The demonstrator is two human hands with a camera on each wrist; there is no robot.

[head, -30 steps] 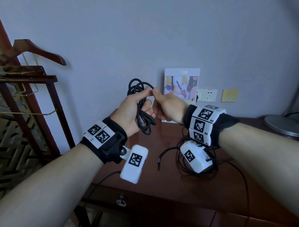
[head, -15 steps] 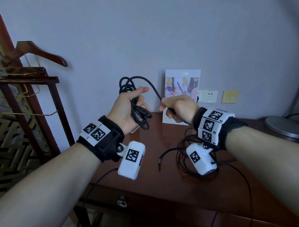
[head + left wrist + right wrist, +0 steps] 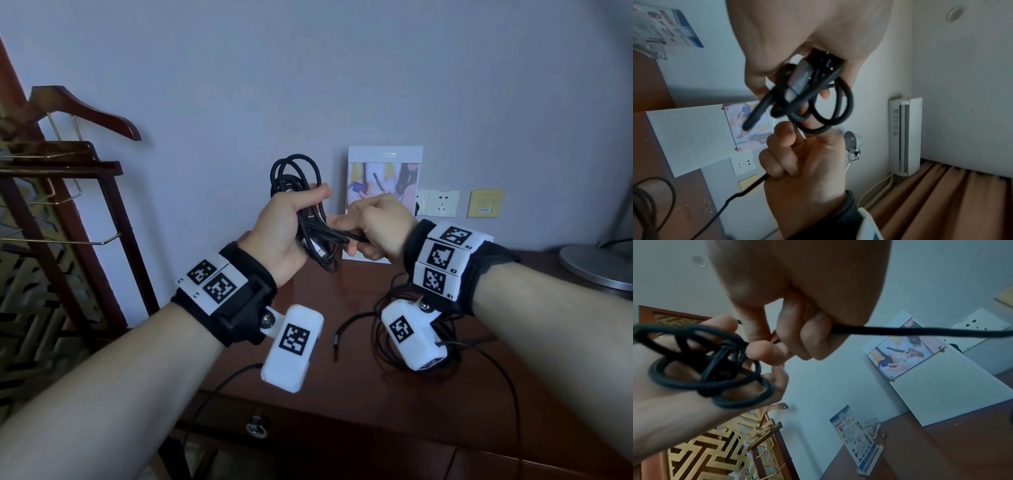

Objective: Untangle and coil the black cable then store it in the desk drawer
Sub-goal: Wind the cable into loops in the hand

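Note:
My left hand grips a bundle of coiled black cable upright above the desk; loops stick out above the thumb and below the palm. In the left wrist view the coil with a grey plug hangs from the curled fingers. My right hand holds the loose run of the same cable in a fist and brings it against the bundle. More black cable lies tangled on the desk under the right wrist. The desk drawer with a ring pull is closed.
A brown wooden desk runs to the wall. A white picture card leans there beside wall sockets. A grey lamp base sits at right. A wooden rack with a hanger stands at left.
My right hand, which had pulled a length of cable out to the right, has come back to the left hand and laid that length against the bundle, adding a loop.

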